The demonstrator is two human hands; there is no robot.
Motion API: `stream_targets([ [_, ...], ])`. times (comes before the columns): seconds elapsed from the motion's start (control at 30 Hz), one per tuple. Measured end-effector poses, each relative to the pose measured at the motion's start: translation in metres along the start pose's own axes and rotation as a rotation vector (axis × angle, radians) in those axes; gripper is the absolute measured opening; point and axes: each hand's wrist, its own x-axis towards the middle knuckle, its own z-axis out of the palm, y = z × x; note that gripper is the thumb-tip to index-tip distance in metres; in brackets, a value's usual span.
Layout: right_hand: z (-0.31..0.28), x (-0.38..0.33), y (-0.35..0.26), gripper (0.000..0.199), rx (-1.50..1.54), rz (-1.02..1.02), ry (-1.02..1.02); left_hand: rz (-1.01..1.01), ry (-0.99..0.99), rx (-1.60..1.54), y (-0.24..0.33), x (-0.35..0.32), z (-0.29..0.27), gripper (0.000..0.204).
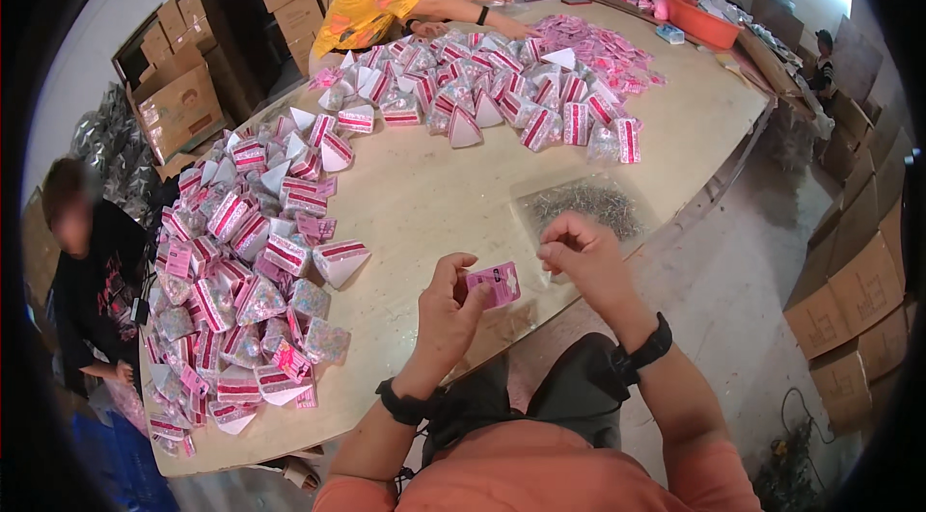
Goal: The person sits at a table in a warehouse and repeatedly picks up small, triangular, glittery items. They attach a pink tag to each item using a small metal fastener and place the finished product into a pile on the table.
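Note:
My left hand [446,311] is closed on a small pink hang card [500,284], pinched between thumb and fingers above the table's near edge. Just to the right, my right hand [586,259] is held in a pinch, its fingertips pressed together. Whatever sits in that pinch is too small to make out. Beyond the right hand, a heap of thin silvery metal pieces [596,207] lies on a clear flat tray or sheet [523,215]. To the left, wedge-shaped packages like cake slices [340,261], white with dark pink stripes, are piled with pink cards among them.
More wedge packages [463,126] and a heap of pink cards [598,49] cover the table's far side, where a person in yellow [371,1] reaches across. Another person [92,271] stands at the left. An orange basin [702,22] and cardboard boxes [854,290] are at the right.

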Motion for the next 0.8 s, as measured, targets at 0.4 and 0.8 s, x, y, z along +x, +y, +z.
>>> stream_targets([
  [0.4, 0.024, -0.008, 0.010, 0.004, -0.146, -0.064, -0.064, 0.017, -0.057, 0.108, 0.012, -0.002, 0.002, 0.029],
  [0.8, 0.024, -0.009, 0.030, 0.005, 0.374, 0.326, -0.228, -0.095, -0.148, 0.055, 0.001, -0.002, 0.006, 0.039],
])
